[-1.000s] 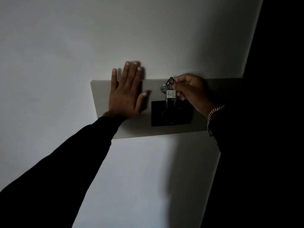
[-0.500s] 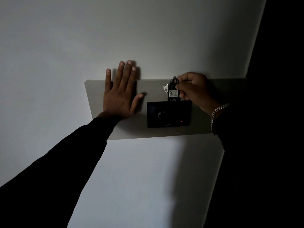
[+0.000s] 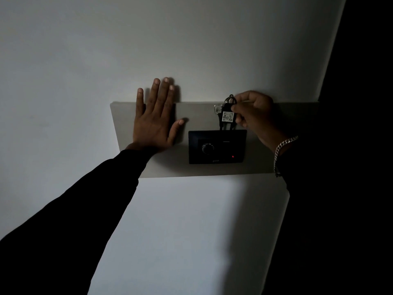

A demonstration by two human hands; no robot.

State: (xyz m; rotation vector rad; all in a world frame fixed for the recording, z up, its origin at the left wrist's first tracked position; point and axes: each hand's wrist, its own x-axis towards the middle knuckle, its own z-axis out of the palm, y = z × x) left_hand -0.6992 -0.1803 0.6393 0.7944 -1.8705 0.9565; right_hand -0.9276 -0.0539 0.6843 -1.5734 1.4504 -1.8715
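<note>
Right hand (image 3: 254, 116), centre-right of frame, fingers pinching the key fob (image 3: 227, 117) w/ its lower end at the top edge of the black switch (image 3: 217, 146). Left hand (image 3: 154, 122) lies flat on the grey panel (image 3: 191, 171), fingers straight and slightly spread, just left of the switch.

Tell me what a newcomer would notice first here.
The right hand pinches a key tag marked 402 at the top edge of the black wall unit, mid-frame in a dim room. Left of it the left hand lies flat, fingers spread, on the grey panel. A small red light glows low on the unit's right side.
</note>
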